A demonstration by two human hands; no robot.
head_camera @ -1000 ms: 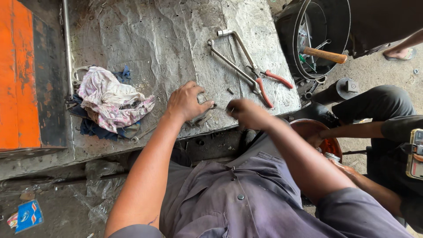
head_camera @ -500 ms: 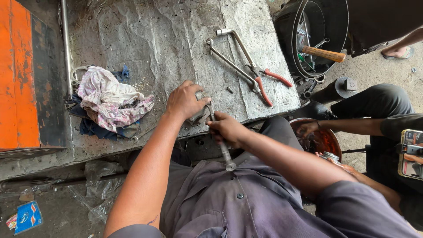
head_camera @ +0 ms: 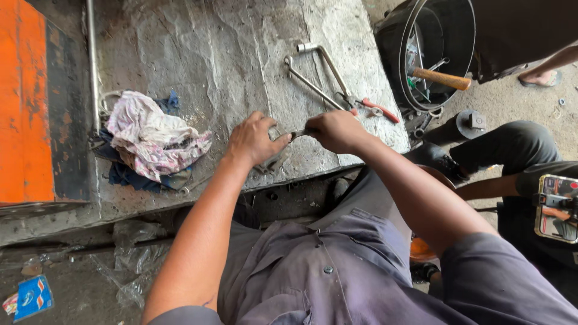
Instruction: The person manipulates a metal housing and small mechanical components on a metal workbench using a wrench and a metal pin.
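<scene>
My left hand [head_camera: 256, 139] presses a small metal part [head_camera: 276, 157] against the grey concrete slab [head_camera: 198, 54], fingers curled around it. My right hand [head_camera: 337, 130] is closed on a slim metal tool [head_camera: 298, 133] whose tip meets that part beside my left thumb. Most of the part is hidden under my left hand. Both forearms reach forward from my grey shirt.
Two long metal wrenches [head_camera: 313, 81] and red-handled pliers [head_camera: 376, 109] lie beyond my right hand. A bundle of rags [head_camera: 153, 141] sits at the left. A black bucket [head_camera: 424, 51] of tools stands at right, beside another person's legs [head_camera: 512, 150]. An orange panel [head_camera: 24, 102] borders the left.
My right hand has risen from below the slab's edge up to my left hand, bringing the slim tool onto the part. My left hand has stayed on the part.
</scene>
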